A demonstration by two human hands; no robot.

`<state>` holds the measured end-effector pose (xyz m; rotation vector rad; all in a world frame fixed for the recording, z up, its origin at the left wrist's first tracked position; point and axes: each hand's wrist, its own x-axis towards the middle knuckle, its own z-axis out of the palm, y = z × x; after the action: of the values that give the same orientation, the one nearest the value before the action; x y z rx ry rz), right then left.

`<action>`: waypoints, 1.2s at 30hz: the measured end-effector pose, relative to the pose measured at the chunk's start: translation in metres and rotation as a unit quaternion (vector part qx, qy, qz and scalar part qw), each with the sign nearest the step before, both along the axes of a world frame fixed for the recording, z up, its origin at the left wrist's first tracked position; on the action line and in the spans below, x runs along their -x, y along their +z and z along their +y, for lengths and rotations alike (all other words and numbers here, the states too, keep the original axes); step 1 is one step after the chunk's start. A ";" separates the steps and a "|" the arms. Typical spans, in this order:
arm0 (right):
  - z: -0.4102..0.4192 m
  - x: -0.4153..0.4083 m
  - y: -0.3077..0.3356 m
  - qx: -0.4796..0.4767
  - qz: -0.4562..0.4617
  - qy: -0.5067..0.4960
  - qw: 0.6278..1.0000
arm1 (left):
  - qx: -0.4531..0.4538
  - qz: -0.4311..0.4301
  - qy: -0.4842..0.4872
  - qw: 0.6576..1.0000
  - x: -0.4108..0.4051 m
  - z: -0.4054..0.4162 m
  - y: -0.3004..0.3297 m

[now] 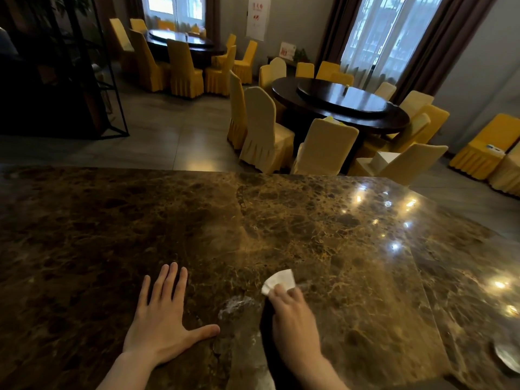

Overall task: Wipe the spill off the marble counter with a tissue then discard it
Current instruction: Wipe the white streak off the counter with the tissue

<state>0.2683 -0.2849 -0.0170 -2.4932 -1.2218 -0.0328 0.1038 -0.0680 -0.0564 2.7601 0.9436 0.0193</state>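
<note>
A white tissue (279, 280) is pinned flat to the marble counter (323, 235) under the fingers of the right hand (292, 313), near the front edge; its folded fan shows beyond the fingertips. The left hand (166, 316) is laid palm-down just beside, fingers spread wide, nothing held. A pale wet smear (237, 304) is seen between the two hands, not yet cleared.

Handling, as judged: tissue light, soft, limp, likely to tear once soaked; polished stone slick. Best pressed from above with flat fingers, then gathered into a wad by pinching the edges inward.

Writing: a wall poster (257, 16) with red characters is noted, too small to be read. No brand is visible.
</note>
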 end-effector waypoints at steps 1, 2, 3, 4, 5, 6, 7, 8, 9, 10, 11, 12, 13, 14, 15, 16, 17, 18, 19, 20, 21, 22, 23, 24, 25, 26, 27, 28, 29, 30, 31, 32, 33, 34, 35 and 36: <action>-0.003 0.002 -0.002 0.007 -0.008 0.028 1.000 | 0.000 -0.005 -0.001 1.000 0.000 0.000 0.000; -0.007 -0.004 -0.001 0.006 -0.010 0.036 0.999 | 0.000 -0.006 -0.002 1.000 0.001 0.000 0.001; -0.012 -0.013 0.001 0.008 -0.008 0.016 1.000 | -0.001 -0.003 -0.002 1.000 0.001 0.000 0.002; -0.017 -0.023 0.003 0.007 -0.007 -0.024 1.000 | 0.001 0.001 -0.002 1.000 0.001 0.000 0.003; -0.020 -0.033 0.005 0.001 -0.008 -0.075 0.997 | 0.003 0.007 -0.001 1.000 0.001 0.000 0.004; -0.021 -0.042 0.005 -0.005 -0.010 -0.122 0.992 | 0.005 0.014 -0.002 1.000 0.001 -0.001 0.006; -0.019 -0.045 0.004 -0.005 -0.016 -0.153 0.988 | 0.004 0.022 -0.002 1.000 0.000 -0.001 0.007; -0.014 -0.041 0.005 -0.002 -0.022 -0.163 0.986 | 0.003 0.028 -0.001 1.000 0.000 -0.002 0.008; -0.006 -0.032 0.007 0.001 -0.021 -0.150 0.988 | 0.002 0.032 0.000 0.999 0.000 -0.001 0.009; 0.002 -0.018 0.007 0.004 -0.010 -0.116 0.993 | 0.004 0.035 -0.001 0.999 0.000 -0.001 0.009; 0.007 -0.005 0.005 0.003 0.003 -0.071 0.997 | 0.006 0.037 -0.001 0.999 -0.001 0.000 0.009; 0.008 0.006 0.004 0.004 0.010 -0.021 1.000 | 0.005 0.041 -0.002 0.999 0.000 -0.001 0.009; 0.006 0.011 0.003 0.009 0.014 0.021 1.000 | 0.003 0.044 -0.003 0.999 0.000 -0.001 0.009; 0.004 0.009 0.005 0.009 0.025 0.043 0.999 | 0.001 0.044 -0.003 0.999 0.000 -0.001 0.009; 0.000 0.002 0.008 -0.001 0.037 0.036 0.999 | 0.001 0.044 -0.003 0.999 0.000 -0.001 0.009; -0.005 -0.009 0.013 -0.031 0.059 0.001 0.998 | 0.004 0.042 -0.002 0.999 0.000 -0.001 0.009; -0.009 -0.023 0.017 -0.080 0.075 -0.055 0.992 | 0.007 0.040 -0.002 0.999 0.000 -0.001 0.010; -0.014 -0.039 0.022 -0.124 0.080 -0.115 0.982 | 0.008 0.038 0.000 0.999 -0.001 -0.002 0.010; -0.018 -0.056 0.026 -0.147 0.074 -0.166 0.972 | 0.006 0.042 0.000 0.999 -0.001 -0.002 0.010; -0.021 -0.070 0.030 -0.144 0.065 -0.206 0.966 | 0.004 0.047 -0.001 0.999 -0.001 -0.002 0.011; -0.023 -0.080 0.031 -0.122 0.058 -0.232 0.963 | 0.003 0.050 -0.002 0.999 0.000 -0.002 0.011; -0.024 -0.085 0.028 -0.087 0.057 -0.242 0.965 | 0.003 0.050 -0.002 0.999 0.000 -0.002 0.011; -0.023 -0.085 0.023 -0.054 0.054 -0.239 0.968 | 0.004 0.048 -0.001 0.999 0.000 -0.002 0.011; -0.021 -0.079 0.018 -0.033 0.041 -0.222 0.974 | 0.006 0.045 0.000 0.999 -0.001 -0.002 0.012; -0.017 -0.069 0.013 -0.020 0.025 -0.191 0.981 | 0.007 0.041 0.001 0.999 -0.001 -0.002 0.011; -0.010 -0.056 0.007 -0.016 0.010 -0.148 0.989 | 0.008 0.039 0.001 0.999 -0.001 -0.002 0.012; -0.003 -0.042 0.002 -0.017 0.002 -0.103 0.995 | 0.010 0.038 -0.001 0.999 0.000 -0.002 0.012; 0.004 -0.027 -0.001 -0.016 0.000 -0.058 0.998 | 0.010 0.040 -0.002 0.999 0.000 -0.002 0.012; 0.008 -0.015 -0.002 -0.010 0.000 -0.016 1.000 | 0.008 0.043 -0.003 0.999 0.000 -0.002 0.011; 0.010 -0.009 -0.001 0.005 -0.001 0.017 1.000 | 0.006 0.044 -0.003 0.999 0.000 -0.001 0.011; 0.009 -0.010 0.001 0.015 -0.004 0.030 0.999 | 0.005 0.044 -0.003 0.999 0.000 -0.001 0.011; 0.004 -0.017 0.003 0.018 0.000 0.014 1.000 | 0.006 0.041 -0.002 0.999 0.000 -0.002 0.011; -0.002 -0.027 0.005 0.014 0.005 -0.028 0.999 | 0.005 0.037 0.001 0.999 0.000 -0.002 0.010; -0.008 -0.039 0.007 0.004 0.008 -0.084 0.996 | 0.004 0.035 0.002 0.999 0.000 -0.002 0.010; -0.014 -0.050 0.008 -0.008 0.011 -0.137 0.990 | 0.003 0.037 0.001 0.999 0.000 -0.002 0.010; -0.016 -0.055 0.008 -0.013 0.009 -0.172 0.985 | 0.002 0.037 0.000 0.999 0.000 -0.003 0.009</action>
<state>0.3235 -0.3012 -0.0085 -2.6441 -0.7656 -0.1124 0.1036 -0.0706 -0.0474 2.7737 0.9617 -0.0864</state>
